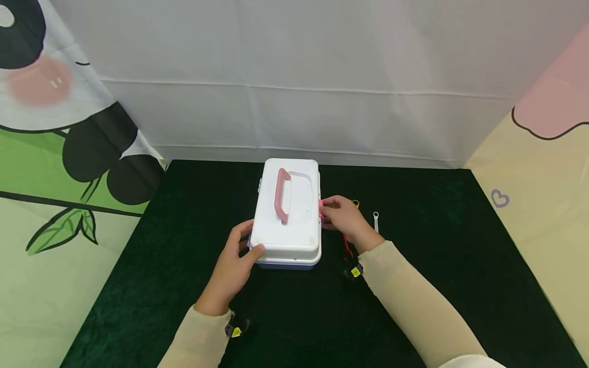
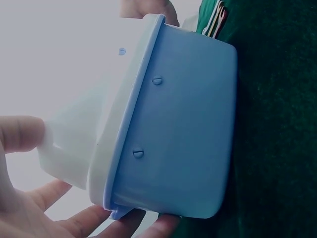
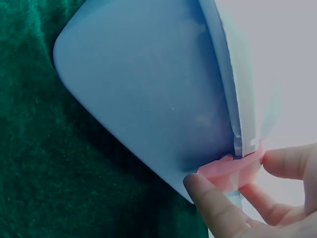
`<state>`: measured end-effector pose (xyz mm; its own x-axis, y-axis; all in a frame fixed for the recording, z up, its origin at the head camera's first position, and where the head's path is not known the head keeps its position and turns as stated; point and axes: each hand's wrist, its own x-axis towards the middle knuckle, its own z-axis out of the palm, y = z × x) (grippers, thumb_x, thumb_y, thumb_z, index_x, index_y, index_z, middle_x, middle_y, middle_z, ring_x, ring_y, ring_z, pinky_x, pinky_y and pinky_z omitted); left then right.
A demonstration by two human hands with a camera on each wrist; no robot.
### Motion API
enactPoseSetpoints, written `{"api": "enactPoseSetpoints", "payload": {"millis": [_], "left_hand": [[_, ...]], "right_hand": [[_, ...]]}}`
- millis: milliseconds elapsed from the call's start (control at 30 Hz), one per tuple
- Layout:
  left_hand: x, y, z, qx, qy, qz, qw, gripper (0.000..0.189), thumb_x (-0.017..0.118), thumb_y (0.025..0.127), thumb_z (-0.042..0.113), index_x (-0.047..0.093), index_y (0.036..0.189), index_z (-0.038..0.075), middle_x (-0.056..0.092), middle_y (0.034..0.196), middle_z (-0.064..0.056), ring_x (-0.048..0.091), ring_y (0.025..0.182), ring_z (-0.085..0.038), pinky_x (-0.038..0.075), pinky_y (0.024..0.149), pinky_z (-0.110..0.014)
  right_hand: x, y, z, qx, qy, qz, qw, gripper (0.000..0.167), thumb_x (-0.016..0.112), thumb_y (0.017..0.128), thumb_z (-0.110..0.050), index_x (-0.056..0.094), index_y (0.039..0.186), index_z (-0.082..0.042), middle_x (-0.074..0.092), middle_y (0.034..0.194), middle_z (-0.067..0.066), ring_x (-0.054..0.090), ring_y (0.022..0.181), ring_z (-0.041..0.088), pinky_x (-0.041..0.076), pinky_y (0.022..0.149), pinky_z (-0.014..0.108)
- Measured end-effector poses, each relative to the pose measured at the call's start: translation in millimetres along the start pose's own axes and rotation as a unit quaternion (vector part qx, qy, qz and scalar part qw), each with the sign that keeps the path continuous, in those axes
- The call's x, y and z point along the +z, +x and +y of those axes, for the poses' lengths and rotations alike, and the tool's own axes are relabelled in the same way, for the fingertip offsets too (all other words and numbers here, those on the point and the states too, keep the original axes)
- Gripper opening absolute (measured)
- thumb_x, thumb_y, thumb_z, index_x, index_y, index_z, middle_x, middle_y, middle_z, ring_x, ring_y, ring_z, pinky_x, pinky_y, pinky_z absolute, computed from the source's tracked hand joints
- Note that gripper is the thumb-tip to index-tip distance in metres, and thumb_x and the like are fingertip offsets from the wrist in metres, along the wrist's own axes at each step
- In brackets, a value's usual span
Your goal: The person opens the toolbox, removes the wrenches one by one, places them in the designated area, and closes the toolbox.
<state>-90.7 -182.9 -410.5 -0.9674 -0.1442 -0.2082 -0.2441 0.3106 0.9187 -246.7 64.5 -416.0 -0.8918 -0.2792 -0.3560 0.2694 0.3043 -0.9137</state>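
Note:
A lidded storage box [image 1: 299, 240], white on top with a blue body [image 2: 183, 114], stands on the dark green cloth. Its lid carries a pink handle [image 1: 279, 197] and appears closed. My left hand [image 1: 234, 266] holds the box's near left corner, thumb on the white lid and fingers along the left side. On the right side, my right hand [image 1: 347, 219] pinches a pink latch [image 3: 233, 171] between thumb and fingers, at the seam of lid and body. The box's contents are hidden.
Right of the box, partly behind my right hand and wrist, lie a silver wrench [image 1: 376, 222], a red tool [image 1: 346, 248] and a yellow ring-ended one [image 1: 356, 203]. A white curtain [image 1: 294, 117] hangs behind the green table [image 1: 138, 306].

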Motion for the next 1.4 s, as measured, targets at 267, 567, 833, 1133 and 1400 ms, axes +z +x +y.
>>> {"api": "enactPoseSetpoints", "payload": {"millis": [267, 567, 833, 1133, 1400], "left_hand": [[-5.4, -1.7, -3.4, 0.014, 0.001, -0.006, 0.9999, 0.06, 0.062, 0.104, 0.03, 0.032, 0.156, 0.03, 0.03, 0.163, -0.003, 0.035, 0.142, -0.036, 0.045, 0.105, -0.061], [-9.1, -3.2, -7.5, 0.02, 0.004, -0.016, 0.9997, 0.06, 0.062, 0.104, 0.03, 0.032, 0.157, 0.03, 0.029, 0.163, -0.003, 0.034, 0.143, -0.037, 0.044, 0.106, -0.061], [-13.6, -7.3, -11.4, 0.021, 0.007, -0.021, 0.9995, 0.061, 0.062, 0.104, 0.033, 0.032, 0.157, 0.031, 0.029, 0.163, -0.003, 0.033, 0.144, -0.037, 0.043, 0.107, -0.062], [-16.6, -13.0, -15.3, 0.025, 0.012, -0.023, 0.9993, 0.061, 0.061, 0.104, 0.033, 0.032, 0.158, 0.029, 0.029, 0.164, -0.004, 0.034, 0.144, -0.037, 0.042, 0.108, -0.062], [-20.2, -17.3, -17.2, 0.022, 0.022, -0.014, 0.9994, 0.059, 0.062, 0.103, 0.032, 0.035, 0.156, 0.028, 0.034, 0.161, -0.004, 0.037, 0.142, -0.035, 0.041, 0.109, -0.061]], "right_hand": [[5, -2.5, 4, -0.002, 0.024, 0.011, 0.9997, 0.03, 0.061, 0.105, -0.02, 0.059, 0.131, -0.006, 0.065, 0.12, 0.015, 0.069, 0.101, 0.028, 0.061, 0.084, 0.038], [12, -8.0, 12, 0.01, 0.068, 0.024, 0.9973, 0.033, 0.064, 0.104, -0.02, 0.059, 0.133, -0.006, 0.064, 0.121, 0.015, 0.069, 0.101, 0.028, 0.06, 0.085, 0.036], [19, -12.8, 21, 0.012, 0.096, 0.046, 0.9942, 0.032, 0.065, 0.104, -0.023, 0.061, 0.133, -0.01, 0.065, 0.124, 0.012, 0.068, 0.106, 0.027, 0.06, 0.085, 0.034], [30, -21.0, 34, 0.001, 0.116, 0.066, 0.991, 0.033, 0.064, 0.104, -0.029, 0.062, 0.135, -0.016, 0.065, 0.127, 0.007, 0.066, 0.11, 0.025, 0.058, 0.089, 0.033], [35, -31.5, 37, -0.001, 0.139, 0.055, 0.9888, 0.036, 0.064, 0.104, -0.028, 0.062, 0.138, -0.015, 0.064, 0.131, 0.006, 0.064, 0.116, 0.024, 0.056, 0.094, 0.035]]}}
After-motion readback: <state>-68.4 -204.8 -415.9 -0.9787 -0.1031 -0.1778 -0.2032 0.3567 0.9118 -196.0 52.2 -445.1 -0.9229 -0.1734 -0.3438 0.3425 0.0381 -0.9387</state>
